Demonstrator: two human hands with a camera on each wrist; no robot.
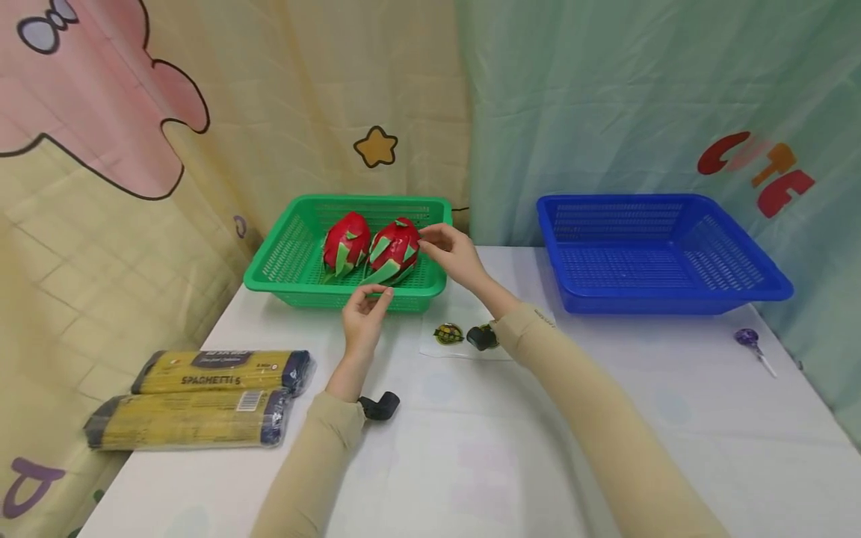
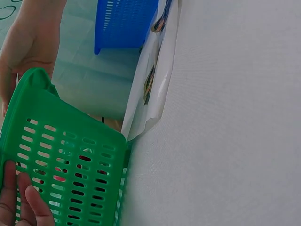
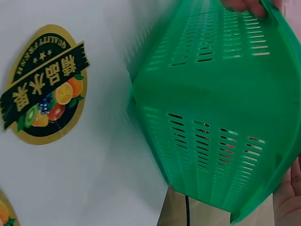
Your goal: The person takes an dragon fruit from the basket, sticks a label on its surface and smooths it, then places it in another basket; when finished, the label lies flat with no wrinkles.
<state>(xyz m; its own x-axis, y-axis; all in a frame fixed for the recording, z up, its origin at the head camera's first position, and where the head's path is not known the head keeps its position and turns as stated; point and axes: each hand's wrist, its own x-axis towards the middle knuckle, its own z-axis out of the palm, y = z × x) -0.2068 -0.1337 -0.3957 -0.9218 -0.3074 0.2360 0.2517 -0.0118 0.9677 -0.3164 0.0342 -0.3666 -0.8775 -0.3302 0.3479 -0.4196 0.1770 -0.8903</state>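
Note:
A green basket holds two red dragon fruits with green scales, one left and one right. At the basket's front rim is my left hand, its fingers loosely bent. The left wrist view shows these fingers beside the slotted outer wall, with nothing visibly held. My right hand reaches over the right rim, its fingertips close to the right dragon fruit; whether they touch it I cannot tell. In the right wrist view, the basket's wall hides most of that hand.
A blue basket stands at the back right. Two spaghetti packs, a rear one and a front one, lie at the left edge. A purple lollipop lies far right. Beneath my right forearm is a clear labelled plastic bag.

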